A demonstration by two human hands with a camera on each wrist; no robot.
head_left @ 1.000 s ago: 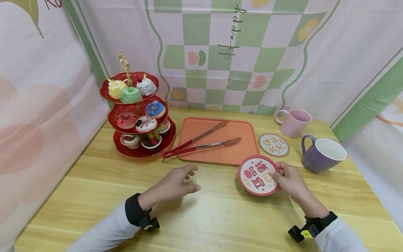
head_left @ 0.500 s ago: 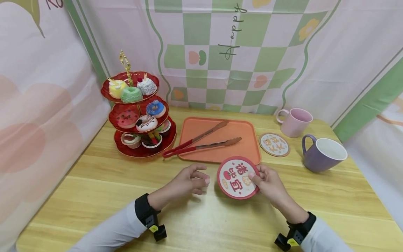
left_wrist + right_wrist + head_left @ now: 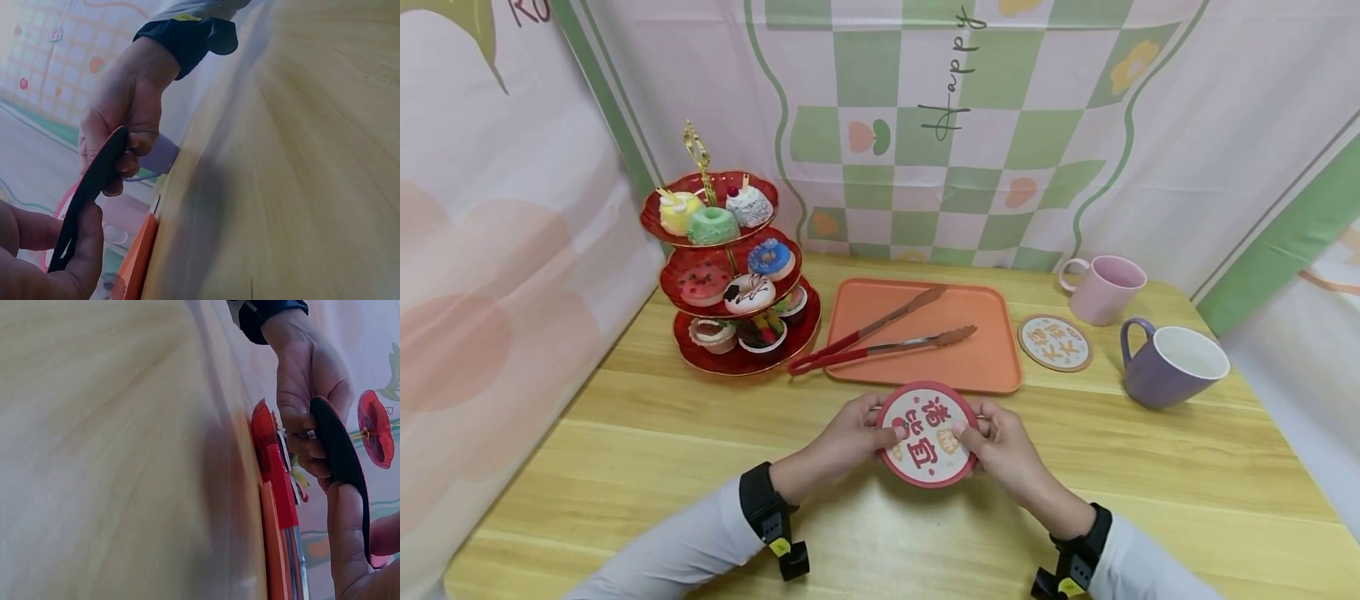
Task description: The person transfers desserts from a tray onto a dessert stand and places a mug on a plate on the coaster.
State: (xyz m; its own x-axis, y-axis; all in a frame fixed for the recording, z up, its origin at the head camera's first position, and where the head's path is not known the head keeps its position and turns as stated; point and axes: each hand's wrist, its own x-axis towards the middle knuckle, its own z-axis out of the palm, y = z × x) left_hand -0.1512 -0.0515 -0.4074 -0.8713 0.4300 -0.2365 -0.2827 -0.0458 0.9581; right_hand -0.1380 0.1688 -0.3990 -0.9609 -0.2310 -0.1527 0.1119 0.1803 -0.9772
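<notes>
Between my two hands is a round coaster (image 3: 927, 435) with a red rim and red lettering on white. My left hand (image 3: 848, 437) pinches its left edge, thumb on the printed face and fingers beneath. On the opposite edge my right hand (image 3: 1004, 450) pinches it in the same way. Both wrist views show the coaster's dark underside (image 3: 94, 175) raised above the wooden table (image 3: 125, 456). A second round coaster (image 3: 1055, 342), with orange lettering, lies flat beside the tray.
An orange tray (image 3: 992, 367) bears red-handled tongs (image 3: 880, 350) lying spread. A three-tier red stand (image 3: 730, 364) with several cakes and donuts rises at the back left. Toward the right edge are a pink mug (image 3: 1105, 292) and a purple mug (image 3: 1165, 371).
My right hand has carried the red-rimmed coaster leftward to the front of the tray. My left hand has moved right and now grips the coaster's left edge.
</notes>
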